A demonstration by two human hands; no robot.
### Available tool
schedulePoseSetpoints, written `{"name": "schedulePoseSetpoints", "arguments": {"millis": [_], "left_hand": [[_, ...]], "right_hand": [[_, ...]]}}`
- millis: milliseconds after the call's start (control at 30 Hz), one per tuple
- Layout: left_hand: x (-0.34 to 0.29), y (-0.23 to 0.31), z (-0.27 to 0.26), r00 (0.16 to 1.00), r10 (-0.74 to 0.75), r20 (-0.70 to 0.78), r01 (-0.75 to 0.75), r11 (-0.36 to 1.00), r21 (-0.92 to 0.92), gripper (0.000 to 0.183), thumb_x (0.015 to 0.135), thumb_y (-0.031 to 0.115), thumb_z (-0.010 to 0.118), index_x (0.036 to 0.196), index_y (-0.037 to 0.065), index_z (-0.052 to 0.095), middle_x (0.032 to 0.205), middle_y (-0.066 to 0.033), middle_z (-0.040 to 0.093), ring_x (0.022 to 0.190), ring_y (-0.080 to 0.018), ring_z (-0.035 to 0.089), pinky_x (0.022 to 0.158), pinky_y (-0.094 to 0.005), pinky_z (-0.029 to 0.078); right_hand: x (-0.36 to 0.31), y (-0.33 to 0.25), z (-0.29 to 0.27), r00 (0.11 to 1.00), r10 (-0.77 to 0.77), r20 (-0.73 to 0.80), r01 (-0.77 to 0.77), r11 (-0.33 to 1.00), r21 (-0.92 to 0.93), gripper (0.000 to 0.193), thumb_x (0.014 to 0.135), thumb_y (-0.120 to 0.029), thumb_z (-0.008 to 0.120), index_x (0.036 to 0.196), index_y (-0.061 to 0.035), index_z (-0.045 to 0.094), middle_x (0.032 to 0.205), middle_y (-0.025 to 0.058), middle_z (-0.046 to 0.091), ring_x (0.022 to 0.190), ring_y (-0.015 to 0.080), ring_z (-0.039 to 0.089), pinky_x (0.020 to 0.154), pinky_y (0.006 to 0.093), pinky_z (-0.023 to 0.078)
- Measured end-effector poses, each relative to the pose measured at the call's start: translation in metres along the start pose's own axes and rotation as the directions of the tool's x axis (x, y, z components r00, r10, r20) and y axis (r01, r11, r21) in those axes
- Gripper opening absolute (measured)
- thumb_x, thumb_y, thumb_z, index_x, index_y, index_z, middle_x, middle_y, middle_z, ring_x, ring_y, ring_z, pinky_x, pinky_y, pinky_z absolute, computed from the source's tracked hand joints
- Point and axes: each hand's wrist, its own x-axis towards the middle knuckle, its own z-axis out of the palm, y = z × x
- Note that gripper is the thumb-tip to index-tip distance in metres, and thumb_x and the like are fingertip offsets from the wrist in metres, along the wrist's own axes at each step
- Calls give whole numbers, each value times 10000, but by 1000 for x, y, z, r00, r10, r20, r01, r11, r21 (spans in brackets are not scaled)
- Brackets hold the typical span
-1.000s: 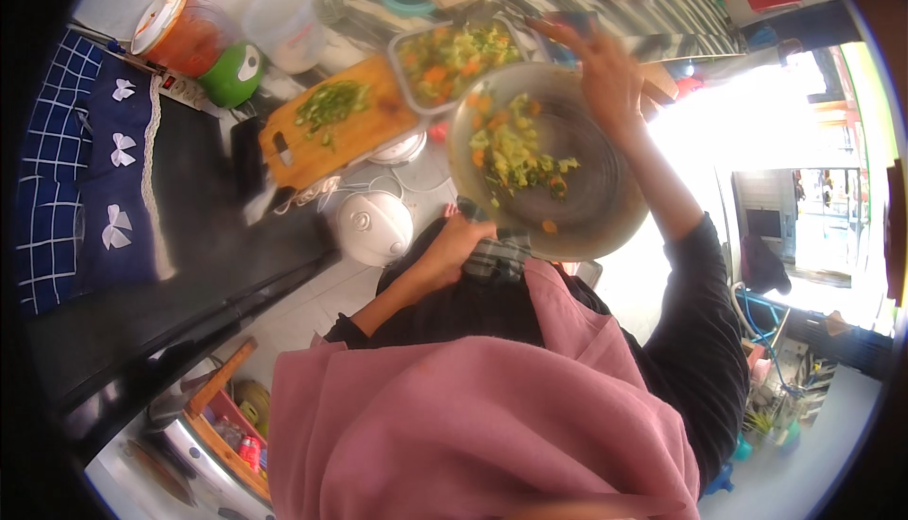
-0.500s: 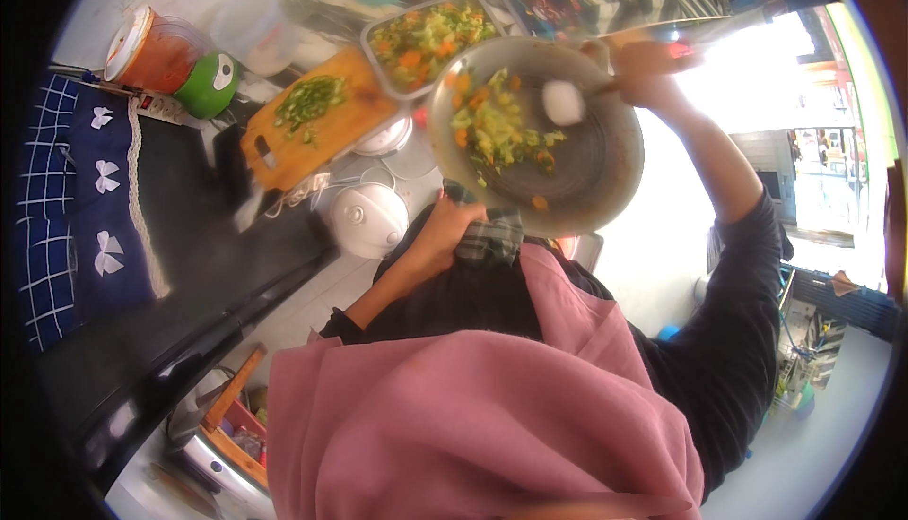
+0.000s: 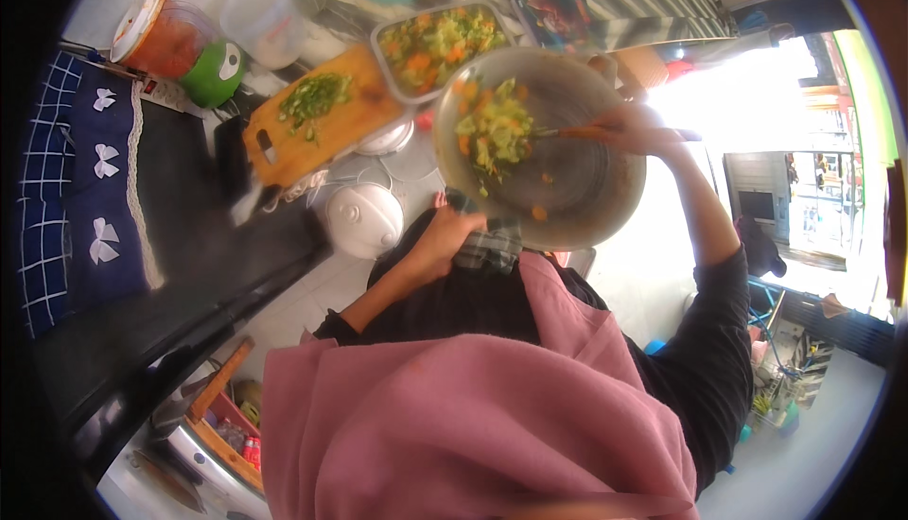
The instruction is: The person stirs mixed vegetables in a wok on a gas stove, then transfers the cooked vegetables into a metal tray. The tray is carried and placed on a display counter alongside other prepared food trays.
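Note:
A large round metal pan (image 3: 591, 194) is tilted in front of me, with chopped yellow-green vegetables and orange carrot pieces (image 3: 497, 128) gathered at its left side. My left hand (image 3: 452, 239) is closed on a dark checkered cloth (image 3: 489, 248) against the pan's near left rim. Over the pan's right side, my right hand (image 3: 646, 130) grips a wooden-handled cooking spoon (image 3: 572, 132); its head meets the vegetables and is blurred. Just beyond the pan stands a rectangular container (image 3: 405, 92) filled with mixed chopped vegetables.
Left of the container, a wooden cutting board (image 3: 364, 128) bears chopped greens (image 3: 317, 104). A white lidded pot (image 3: 364, 220) stands below it. Farther left are a green container (image 3: 213, 74), an orange-red tub (image 3: 170, 43) and a dark counter (image 3: 184, 199). Bright light washes out the right side.
My right hand has come down and slightly left, bringing the spoon from above the pan into the vegetables, which are more bunched together. My left hand keeps its hold on the cloth.

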Motion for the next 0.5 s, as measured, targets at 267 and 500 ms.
{"name": "schedulePoseSetpoints", "arguments": {"millis": [267,500], "left_hand": [[3,-3,-1,997,80,7,-80,995,55,124,802,101,570,735,4,612,655,-19,563,541,-85,513,496,-263,399],[-1,0,0,1000,-20,7,20,1000,-5,116,797,106,581,763,3,623,674,-12,573,549,-79,515,491,-259,388]], "right_hand": [[21,-1,-60,991,56,-118,-46,995,89,305,857,-254,631,1135,-150,704,985,110,712,879,238,683,784,347,527],[79,-29,-57,923,86,-376,-76,996,42,355,847,-199,614,1196,-232,669,1072,68,691,1006,278,643,847,408,507]]}}
